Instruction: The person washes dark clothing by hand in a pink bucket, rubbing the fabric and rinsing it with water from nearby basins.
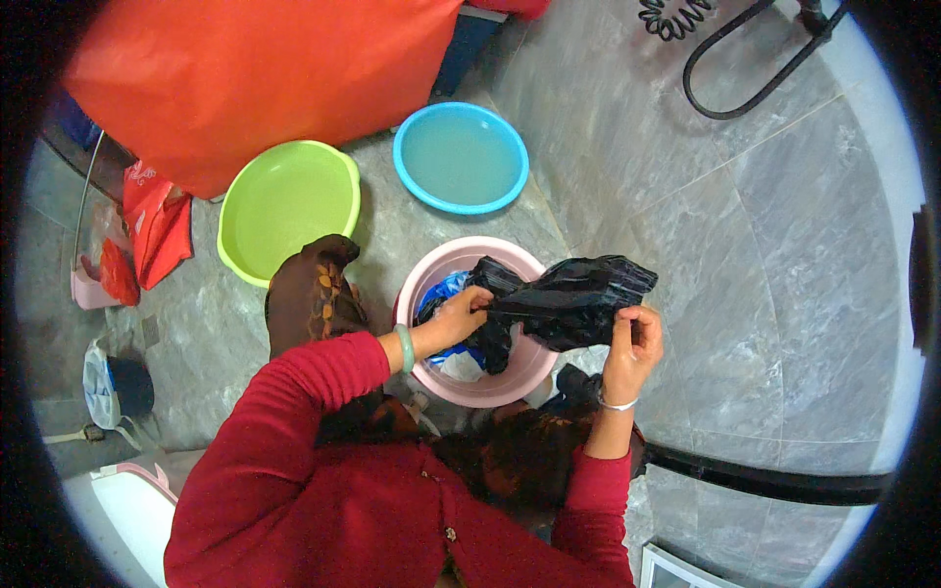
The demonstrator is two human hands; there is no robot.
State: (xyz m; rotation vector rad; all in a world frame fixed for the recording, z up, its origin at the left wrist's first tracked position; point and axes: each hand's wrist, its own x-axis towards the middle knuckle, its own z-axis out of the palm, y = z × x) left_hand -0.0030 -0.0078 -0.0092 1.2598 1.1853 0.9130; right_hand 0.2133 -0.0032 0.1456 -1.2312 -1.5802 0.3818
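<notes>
Stretched between my hands is a black plastic bag [581, 298], gathered tight near its left end. My left hand [462, 317], with a jade-green bangle at the wrist, pinches the gathered part over a pink plastic basin [481, 395]. On the right, past the basin's rim, my right hand [636, 345] grips the bag's lower edge between thumb and fingers. Inside the basin lie more black plastic, a crumpled blue plastic bag [445, 288] and a white piece [462, 366]. Part of the basin's contents is hidden under my left hand.
A green basin [290, 209] and a blue basin [462, 158], both holding liquid, stand on the grey tiled floor [382, 184]. Behind them hangs a red cover [265, 73]. A small lined bin [117, 386] is at left; a black hose [724, 114] hangs at upper right.
</notes>
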